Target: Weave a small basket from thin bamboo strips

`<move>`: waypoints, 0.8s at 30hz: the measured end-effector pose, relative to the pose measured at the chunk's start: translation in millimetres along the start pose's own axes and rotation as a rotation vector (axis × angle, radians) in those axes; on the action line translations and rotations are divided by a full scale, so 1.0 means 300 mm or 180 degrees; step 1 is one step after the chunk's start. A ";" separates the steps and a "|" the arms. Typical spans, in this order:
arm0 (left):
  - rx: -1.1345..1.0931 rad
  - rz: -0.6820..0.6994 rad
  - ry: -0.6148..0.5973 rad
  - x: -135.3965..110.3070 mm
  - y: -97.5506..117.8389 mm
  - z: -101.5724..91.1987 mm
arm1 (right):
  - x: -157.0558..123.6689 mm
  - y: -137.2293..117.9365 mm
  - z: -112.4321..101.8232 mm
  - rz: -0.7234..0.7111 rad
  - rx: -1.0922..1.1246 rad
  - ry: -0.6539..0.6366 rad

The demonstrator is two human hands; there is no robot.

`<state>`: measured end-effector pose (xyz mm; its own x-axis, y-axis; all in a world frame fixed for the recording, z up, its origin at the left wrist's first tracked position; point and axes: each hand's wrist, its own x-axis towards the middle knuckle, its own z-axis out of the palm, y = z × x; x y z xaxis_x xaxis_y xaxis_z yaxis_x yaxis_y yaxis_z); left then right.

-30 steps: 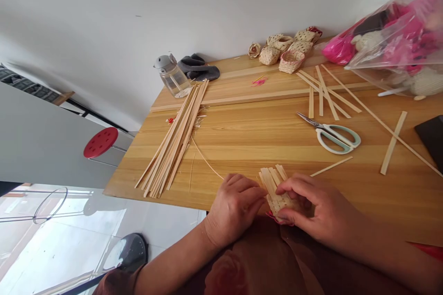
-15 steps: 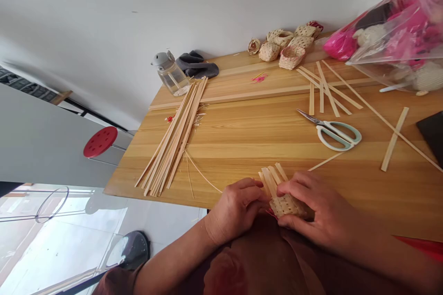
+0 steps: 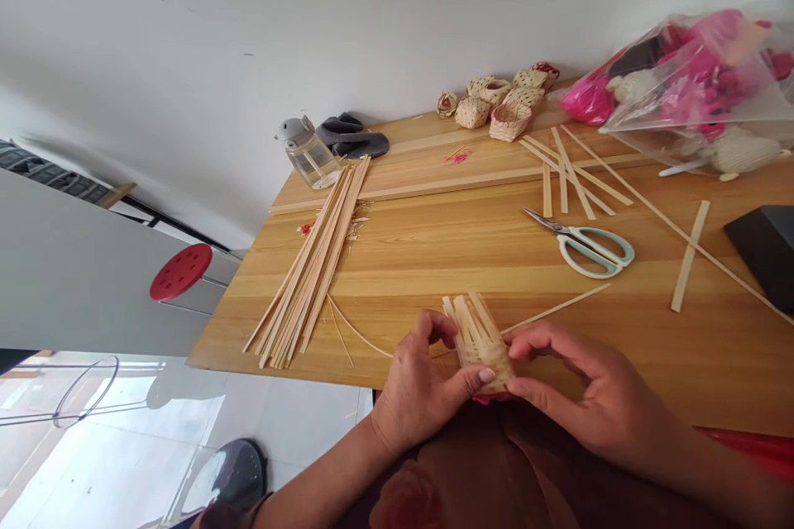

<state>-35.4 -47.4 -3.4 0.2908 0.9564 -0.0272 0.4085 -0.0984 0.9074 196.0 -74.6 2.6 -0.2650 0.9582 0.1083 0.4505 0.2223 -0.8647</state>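
Currently, the left hand (image 3: pixel 417 380) and right hand (image 3: pixel 580 376) both grip the small woven piece (image 3: pixel 485 347) at the near edge of the table (image 3: pixel 434 252), its lower wall (image 3: pixel 496 359) interlaced, its upper strip ends (image 3: pixel 465 314) loose and apparently not yet woven in.

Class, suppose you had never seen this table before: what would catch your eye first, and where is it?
Probably the small woven piece, held between the left hand and right hand at the near edge of the table. Next, the clear plastic bag with bright pink contents, at the table's far right. Then the long bundle of pale strips slanting across the table's left part.
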 end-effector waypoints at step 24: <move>0.1614 0.2015 -0.0296 0.125 0.156 -0.002 | -0.034 0.122 0.028 0.0455 0.1818 0.0996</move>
<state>-6.1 -16.0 38.2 0.6594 0.6532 0.3722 0.4781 -0.7464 0.4630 207.8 -77.9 -34.2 0.0625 0.9974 0.0361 -0.0825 0.0412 -0.9957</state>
